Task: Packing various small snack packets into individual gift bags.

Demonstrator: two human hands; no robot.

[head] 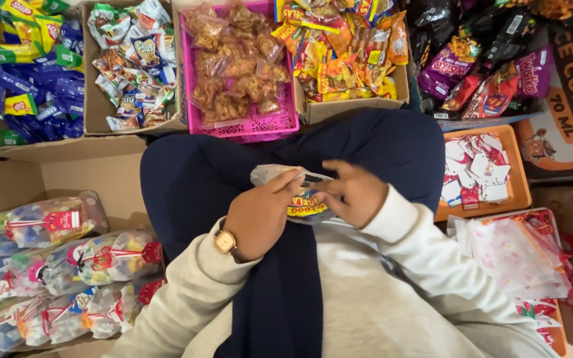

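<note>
floor's ringed with snack boxes; left hand and right hand both pinch a clear goodie bag steady on the lap

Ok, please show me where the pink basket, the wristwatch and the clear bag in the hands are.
pink basket (280,124): head view, front rim.
wristwatch (225,242): head view, gold face, on the left hand (260,212).
clear bag (305,204): head view, yellow label between both hands.
</note>
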